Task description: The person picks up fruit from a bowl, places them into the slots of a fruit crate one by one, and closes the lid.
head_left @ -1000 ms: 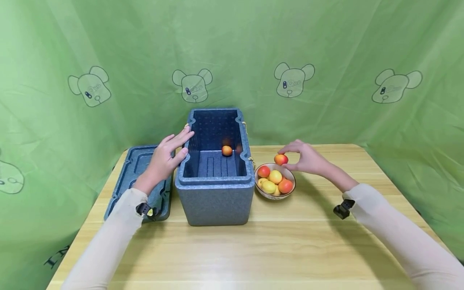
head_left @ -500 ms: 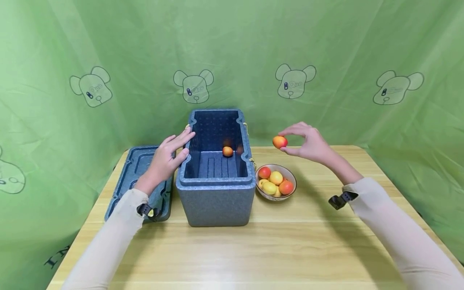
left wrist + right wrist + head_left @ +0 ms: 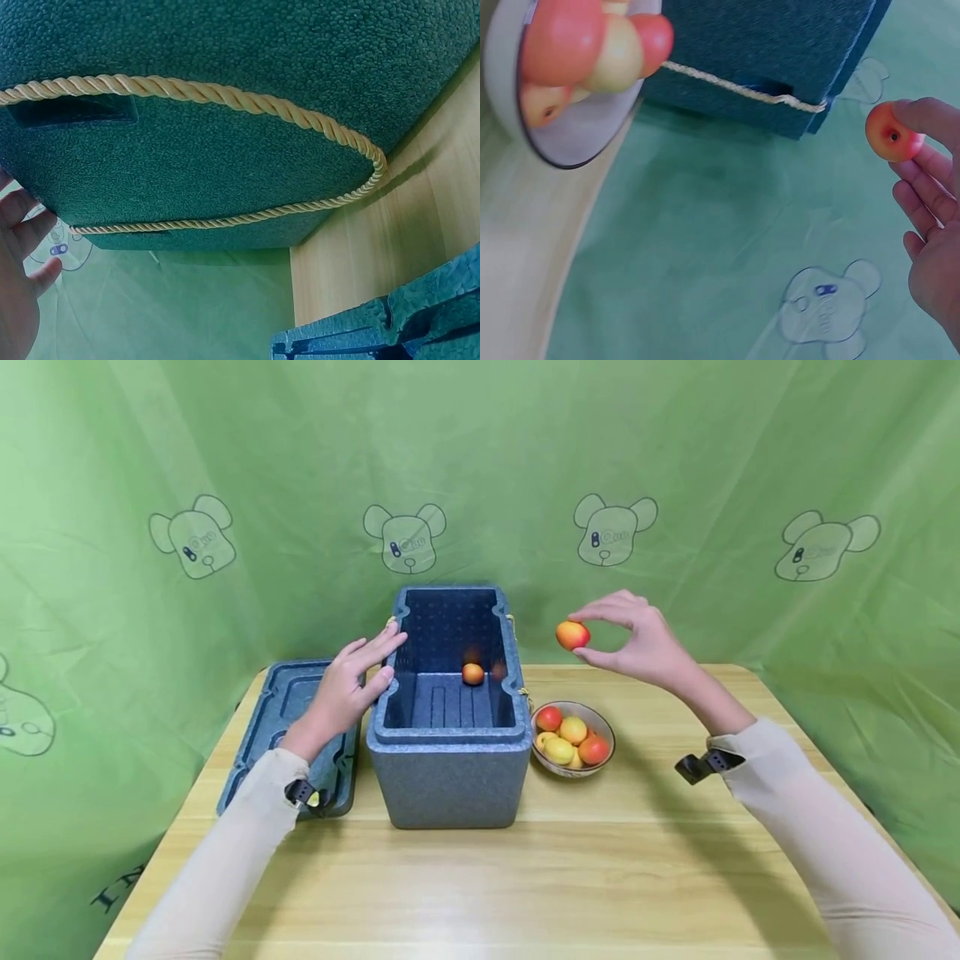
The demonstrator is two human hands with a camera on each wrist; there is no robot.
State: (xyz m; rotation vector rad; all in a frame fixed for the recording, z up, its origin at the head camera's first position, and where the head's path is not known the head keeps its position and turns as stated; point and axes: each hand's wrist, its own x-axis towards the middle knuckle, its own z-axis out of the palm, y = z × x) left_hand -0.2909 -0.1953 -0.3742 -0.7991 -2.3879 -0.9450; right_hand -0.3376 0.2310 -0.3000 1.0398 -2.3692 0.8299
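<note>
The blue-grey box [image 3: 448, 789] is standing uncovered on the wooden table [image 3: 465, 893], and inside it a single orange fruit [image 3: 472, 674] is lying on the floor, toward the far wall and right of the middle. Just to the right of the box, a bowl [image 3: 585, 711] is holding a heap of red and yellow fruits; at least six are showing, and any lying beneath are staying hidden. To the left of the box, one grooved lid [image 3: 288, 693] is lying flat.

The right hand [image 3: 645, 639] is pinching one orange-red fruit [image 3: 573, 635] between thumb and fingertips, its grip only as wide as the fruit. The hand is holding it in the air to the right of the box, apart from both box and bowl. This fruit is only slightly longer than it is wide; in the head view its long axis is running roughly sideways, with the yellower end facing the box and the redder side turning toward the hand. In the right wrist view, a dark-pitted end is facing the camera.

The left hand [image 3: 345, 689] is resting on the left rim of the box, fingers extending over the edge and thumb standing apart from them, gripping no fruit. A twisted yellow cord [image 3: 225, 94] is looping along the left wall of the box, and a second cord [image 3: 742, 89] is running along its right wall.
</note>
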